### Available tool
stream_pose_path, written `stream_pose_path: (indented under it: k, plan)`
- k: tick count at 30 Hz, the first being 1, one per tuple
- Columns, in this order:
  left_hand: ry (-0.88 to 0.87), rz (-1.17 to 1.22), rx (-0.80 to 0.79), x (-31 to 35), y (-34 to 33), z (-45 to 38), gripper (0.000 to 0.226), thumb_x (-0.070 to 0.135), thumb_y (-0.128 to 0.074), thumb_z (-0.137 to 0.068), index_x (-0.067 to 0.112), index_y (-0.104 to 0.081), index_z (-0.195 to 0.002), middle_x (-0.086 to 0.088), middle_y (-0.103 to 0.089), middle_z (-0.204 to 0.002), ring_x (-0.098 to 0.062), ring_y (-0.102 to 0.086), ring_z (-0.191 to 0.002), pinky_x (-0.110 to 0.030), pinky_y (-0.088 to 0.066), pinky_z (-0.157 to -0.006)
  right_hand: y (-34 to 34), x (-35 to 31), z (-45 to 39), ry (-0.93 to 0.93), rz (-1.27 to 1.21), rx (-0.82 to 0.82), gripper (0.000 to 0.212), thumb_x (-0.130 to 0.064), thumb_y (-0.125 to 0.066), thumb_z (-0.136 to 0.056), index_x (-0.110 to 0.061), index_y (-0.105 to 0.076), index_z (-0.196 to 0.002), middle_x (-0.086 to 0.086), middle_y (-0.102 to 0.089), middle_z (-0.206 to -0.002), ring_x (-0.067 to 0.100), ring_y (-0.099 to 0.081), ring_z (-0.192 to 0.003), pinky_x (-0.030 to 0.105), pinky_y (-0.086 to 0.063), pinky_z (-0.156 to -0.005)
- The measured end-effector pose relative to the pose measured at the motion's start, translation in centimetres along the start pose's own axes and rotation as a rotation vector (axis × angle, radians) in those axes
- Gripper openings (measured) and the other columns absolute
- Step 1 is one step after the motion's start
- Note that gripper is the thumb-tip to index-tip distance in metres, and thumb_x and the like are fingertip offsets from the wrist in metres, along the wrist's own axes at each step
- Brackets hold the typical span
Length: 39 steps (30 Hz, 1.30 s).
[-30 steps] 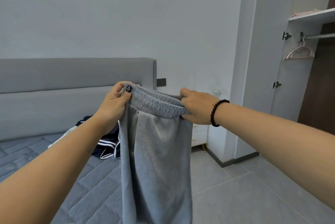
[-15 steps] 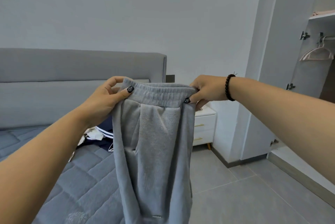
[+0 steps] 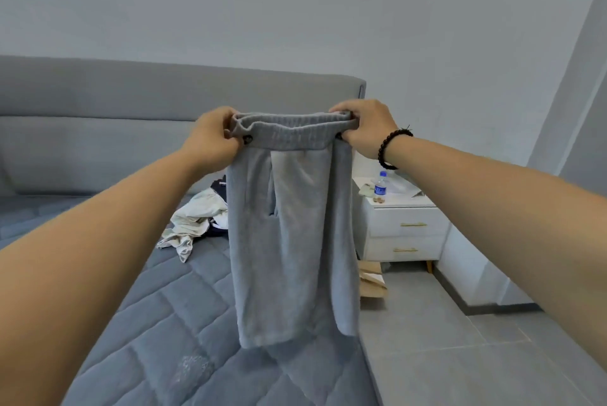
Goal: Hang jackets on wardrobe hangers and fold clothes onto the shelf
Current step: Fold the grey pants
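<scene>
Our left hand (image 3: 215,139) and right hand (image 3: 364,128) are both raised in front of us, arms extended, each gripping one end of the elastic waistband of a pair of grey sweat shorts (image 3: 292,234). The fingers of the left hand are curled over the top of the band with the thumb pressed against its front face. The fingers of the right hand are curled over the opposite end, and the thumb pinches the band from below. The waistband is stretched roughly level between the two hands, and the shorts hang straight down from it, clear of the surface beneath.

Listing the surroundings from largest to smallest, we note:

1. The bed (image 3: 157,323), with a grey quilted mattress and a grey padded headboard (image 3: 98,116), lies below and to the left of the shorts.
2. A white nightstand (image 3: 404,228) with two drawers and gold handles stands just beside the bed, to the right of the shorts.
3. A heap of clothes (image 3: 197,221), pale and dark pieces together, lies on the mattress near the headboard, partly hidden behind the shorts.
4. A piece of brown cardboard (image 3: 372,284) lies on the floor below the nightstand.
5. A dark beaded bracelet (image 3: 392,147) sits on our right wrist.
6. A water bottle (image 3: 381,187) with a blue label stands upright on the nightstand.
</scene>
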<state>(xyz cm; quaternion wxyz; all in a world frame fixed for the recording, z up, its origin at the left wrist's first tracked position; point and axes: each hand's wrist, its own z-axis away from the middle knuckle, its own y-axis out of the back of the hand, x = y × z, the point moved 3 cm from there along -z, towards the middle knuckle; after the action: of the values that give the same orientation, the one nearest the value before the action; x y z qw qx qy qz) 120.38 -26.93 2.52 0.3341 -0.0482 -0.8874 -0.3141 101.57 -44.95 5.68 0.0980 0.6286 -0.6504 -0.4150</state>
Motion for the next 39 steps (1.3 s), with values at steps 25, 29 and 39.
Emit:
stream_pose_path:
  k: [25,29,39]
  plan:
    - [0.360,0.345,-0.715,-5.8,-2.1,43.3,0.049,0.049,-0.074,-0.074,0.005,-0.065,-0.093,-0.017,-0.063,-0.085,-0.019,-0.057,-0.080,-0.049,-0.049,-0.079,-6.0,-2.6,40.0,-0.132,-0.290,-0.843,0.029,0.005,-0.073,-0.074,-0.018,-0.073,-0.091,-0.010,-0.069,-0.088,-0.006,-0.063,-0.081,0.014,-0.050,-0.075]
    - [0.419,0.453,-0.599,-6.1,-1.5,43.4,0.052,0.042,-0.078,-0.065,0.004,-0.068,-0.099,-0.022,-0.068,-0.098,-0.024,-0.066,-0.092,-0.043,-0.053,-0.089,-5.8,-3.8,40.8,-0.148,-0.310,-0.912,0.033,0.004,-0.072,-0.074,-0.021,-0.072,-0.096,-0.007,-0.070,-0.094,0.001,-0.064,-0.086,0.018,-0.052,-0.077]
    - [0.540,0.372,-0.417,-11.2,-3.9,33.6,0.028,0.022,-0.071,-0.084,0.018,-0.063,-0.111,0.002,-0.074,-0.093,-0.015,-0.067,-0.089,-0.029,-0.052,-0.078,-11.4,-0.3,29.3,-0.219,-0.141,-0.669,0.028,0.001,-0.070,-0.071,-0.013,-0.071,-0.095,0.007,-0.070,-0.090,0.020,-0.065,-0.081,0.036,-0.054,-0.077]
